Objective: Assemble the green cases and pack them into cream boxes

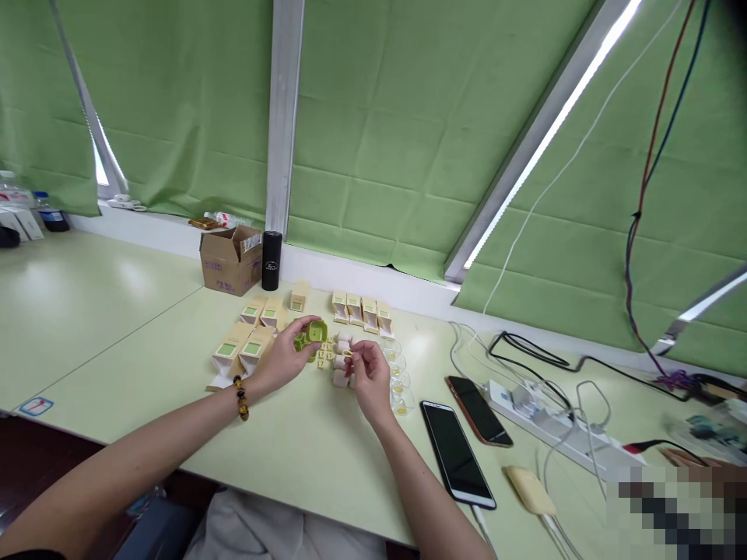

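My left hand [288,359], with a bead bracelet on its wrist, is closed around a small green case [315,334] held just above the table. My right hand [367,373] pinches a tiny pale piece [348,354] right beside it. Under and between the hands lie several small cream and white pieces [337,362]. Small cream boxes with green labels [250,342] stand to the left. A row of similar boxes [362,309] stands behind. Clear little cups with yellow contents [400,385] lie to the right of my right hand.
A brown cardboard box [232,260] and a black cylinder [271,260] stand at the back. Two phones [458,451] [478,408], a power strip [548,420] with cables and a yellowish pad [530,490] lie on the right. Green blinds [408,140] hang behind the pale green table [105,311].
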Action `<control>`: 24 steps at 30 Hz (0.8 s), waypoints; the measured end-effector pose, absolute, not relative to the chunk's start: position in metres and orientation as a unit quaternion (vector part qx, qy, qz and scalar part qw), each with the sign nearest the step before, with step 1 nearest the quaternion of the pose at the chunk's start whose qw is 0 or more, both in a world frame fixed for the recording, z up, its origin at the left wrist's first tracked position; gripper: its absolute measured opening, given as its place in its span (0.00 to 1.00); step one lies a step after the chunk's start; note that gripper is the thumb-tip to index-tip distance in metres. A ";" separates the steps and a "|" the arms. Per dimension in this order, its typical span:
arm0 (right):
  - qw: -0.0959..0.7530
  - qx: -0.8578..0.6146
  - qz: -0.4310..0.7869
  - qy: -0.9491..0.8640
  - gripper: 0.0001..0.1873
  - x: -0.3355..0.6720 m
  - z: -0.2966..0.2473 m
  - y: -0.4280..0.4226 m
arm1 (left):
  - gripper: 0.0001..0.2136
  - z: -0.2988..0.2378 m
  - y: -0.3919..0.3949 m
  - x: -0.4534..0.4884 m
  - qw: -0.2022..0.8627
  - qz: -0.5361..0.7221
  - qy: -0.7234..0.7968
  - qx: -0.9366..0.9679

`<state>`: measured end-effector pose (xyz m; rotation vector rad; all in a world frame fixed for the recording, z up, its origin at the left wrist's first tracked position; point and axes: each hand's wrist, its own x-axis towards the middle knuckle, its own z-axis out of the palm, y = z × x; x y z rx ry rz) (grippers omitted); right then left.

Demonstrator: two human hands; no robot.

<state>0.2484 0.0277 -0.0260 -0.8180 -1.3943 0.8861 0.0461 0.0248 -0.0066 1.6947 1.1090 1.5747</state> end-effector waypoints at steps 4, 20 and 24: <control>0.625 -0.346 0.357 -0.602 0.10 0.246 -0.027 0.025 | 0.22 0.006 0.027 0.056 0.279 0.568 0.421 0.650; 0.632 -0.339 0.306 -0.627 0.12 0.249 -0.028 0.008 | 0.22 -0.025 0.016 0.059 0.302 0.582 0.387 0.648; 0.631 -0.339 0.272 -0.642 0.09 0.251 -0.030 0.009 | 0.21 -0.025 0.013 0.058 0.252 0.584 0.378 0.673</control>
